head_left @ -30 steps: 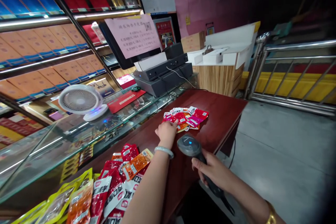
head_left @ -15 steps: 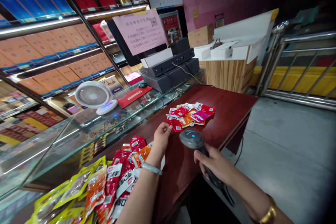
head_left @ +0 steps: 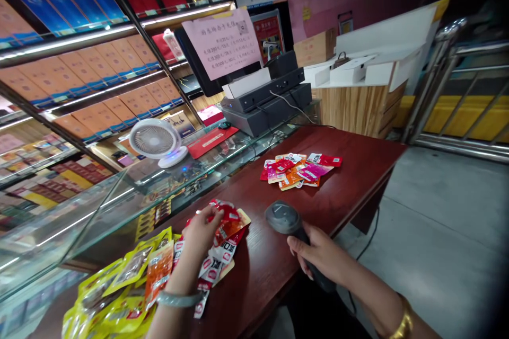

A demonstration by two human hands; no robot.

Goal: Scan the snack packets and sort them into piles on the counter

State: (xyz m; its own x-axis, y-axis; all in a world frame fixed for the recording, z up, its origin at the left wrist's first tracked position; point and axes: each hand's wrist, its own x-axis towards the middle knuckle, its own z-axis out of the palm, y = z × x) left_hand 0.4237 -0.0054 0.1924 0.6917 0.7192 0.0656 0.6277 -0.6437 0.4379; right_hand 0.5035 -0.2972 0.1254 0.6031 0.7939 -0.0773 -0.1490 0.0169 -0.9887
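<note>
My left hand (head_left: 202,228), with a pale bangle on its wrist, is over the nearer heap of snack packets. Its thumb and fingers pinch the edge of a red snack packet (head_left: 228,210) on top of that heap. Orange, red and white packets lie beneath and beside it, next to yellow packets (head_left: 133,267) at the left. My right hand (head_left: 318,254) is wrapped round the handle of a dark barcode scanner (head_left: 284,217), its head raised above the brown table. A second pile of packets (head_left: 296,172), red, orange and pink, lies farther along the table.
A glass counter (head_left: 119,193) runs along the left with a small white fan (head_left: 156,140) on it. Beyond stand a monitor with a pink notice (head_left: 222,45) and a grey cash drawer (head_left: 262,114). A metal railing (head_left: 461,90) is at the right.
My left hand has moved from the far pile back to the nearer heap. The far pile's near-left packets lie differently. The scanner's blue light no longer shows; the view has shifted slightly.
</note>
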